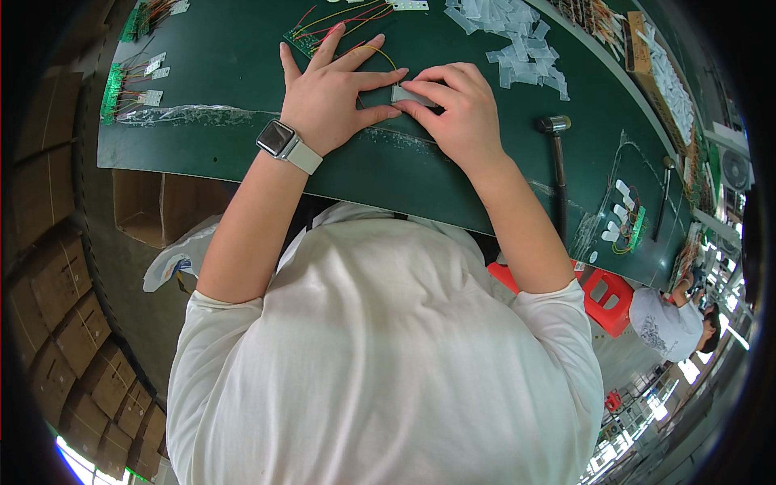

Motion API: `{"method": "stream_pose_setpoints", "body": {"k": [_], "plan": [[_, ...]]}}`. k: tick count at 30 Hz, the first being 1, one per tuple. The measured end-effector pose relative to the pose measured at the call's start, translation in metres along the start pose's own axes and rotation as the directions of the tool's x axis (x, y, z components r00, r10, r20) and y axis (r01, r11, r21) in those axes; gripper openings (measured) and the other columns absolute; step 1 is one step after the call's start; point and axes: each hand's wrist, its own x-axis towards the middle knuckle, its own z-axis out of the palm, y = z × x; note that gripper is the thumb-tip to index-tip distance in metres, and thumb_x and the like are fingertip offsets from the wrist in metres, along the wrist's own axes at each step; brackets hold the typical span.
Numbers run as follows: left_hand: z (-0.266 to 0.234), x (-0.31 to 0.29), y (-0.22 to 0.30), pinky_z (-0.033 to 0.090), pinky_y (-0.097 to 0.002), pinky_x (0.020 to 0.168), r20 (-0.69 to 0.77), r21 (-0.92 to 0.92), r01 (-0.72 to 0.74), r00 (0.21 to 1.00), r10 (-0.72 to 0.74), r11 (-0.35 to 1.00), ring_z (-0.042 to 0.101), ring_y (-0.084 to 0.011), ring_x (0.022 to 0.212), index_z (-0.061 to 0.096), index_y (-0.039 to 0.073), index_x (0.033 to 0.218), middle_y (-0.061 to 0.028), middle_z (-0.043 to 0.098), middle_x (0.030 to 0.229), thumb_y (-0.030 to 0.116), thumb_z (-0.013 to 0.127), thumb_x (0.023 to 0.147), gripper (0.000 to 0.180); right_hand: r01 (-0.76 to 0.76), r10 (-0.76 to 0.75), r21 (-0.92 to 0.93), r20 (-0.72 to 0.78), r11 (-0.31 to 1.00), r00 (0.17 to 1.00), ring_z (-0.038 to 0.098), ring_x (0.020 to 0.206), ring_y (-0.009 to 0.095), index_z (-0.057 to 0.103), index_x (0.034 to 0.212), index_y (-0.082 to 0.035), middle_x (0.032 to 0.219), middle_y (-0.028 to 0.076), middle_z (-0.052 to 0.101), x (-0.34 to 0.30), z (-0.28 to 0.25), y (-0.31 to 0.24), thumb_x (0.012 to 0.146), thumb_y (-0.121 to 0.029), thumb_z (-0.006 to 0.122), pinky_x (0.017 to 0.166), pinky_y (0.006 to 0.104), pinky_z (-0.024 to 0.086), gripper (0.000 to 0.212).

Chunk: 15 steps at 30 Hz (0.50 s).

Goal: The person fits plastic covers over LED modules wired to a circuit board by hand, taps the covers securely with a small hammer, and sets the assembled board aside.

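Note:
My right hand (462,109) is closed, thumb and fingertips pinched on a small pale grey rectangular piece (412,96) lying on the green tabletop. My left hand (330,101) lies with its fingers spread. Its index fingertip and thumb tip rest close around the left end of that piece. Beneath and beyond the left fingers is a green circuit board (301,42) with red and yellow wires. One yellow wire (386,55) curves toward the grey piece; its end is hidden by my fingers.
Clear plastic pieces (517,44) lie in a pile at the far right. A hammer (558,153) and a thinner tool (666,190) lie to the right. Wired boards sit at left (112,93) and right (638,229). A person (669,323) sits beyond the table's right end.

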Motion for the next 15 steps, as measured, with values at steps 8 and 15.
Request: {"method": "stream_pose_setpoints", "body": {"k": [8, 15], "plan": [[0.0015, -0.0040, -0.0019, 0.009, -0.0850, 0.115, -0.012, -0.001, 0.009, 1.000, -0.009, 1.000, 0.027, -0.0295, 0.158, 0.072, 0.048, 0.130, 0.0112, 0.047, 0.162, 0.060, 0.082, 0.077, 0.055, -0.031, 0.031, -0.004, 0.022, 1.000, 0.999, 0.064, 0.096, 0.021, 0.082, 0.092, -0.013, 0.096, -0.004, 0.071, -0.0029, 0.0010, -0.0015, 0.075, -0.029, 0.088, 0.083, 0.0374, 0.053, 0.024], [0.0041, -0.0021, 0.0021, 0.009, -0.0847, 0.115, -0.008, -0.013, -0.001, 1.000, 0.001, 1.000, 0.026, -0.0288, 0.159, 0.071, 0.049, 0.130, 0.0116, 0.046, 0.163, 0.059, 0.082, 0.078, 0.054, -0.064, 0.066, -0.026, 0.053, 0.998, 0.996, 0.065, 0.097, 0.022, 0.082, 0.101, -0.014, 0.100, -0.002, 0.072, -0.0061, -0.0068, -0.0007, 0.076, -0.030, 0.088, 0.085, 0.0378, 0.053, 0.030]]}}
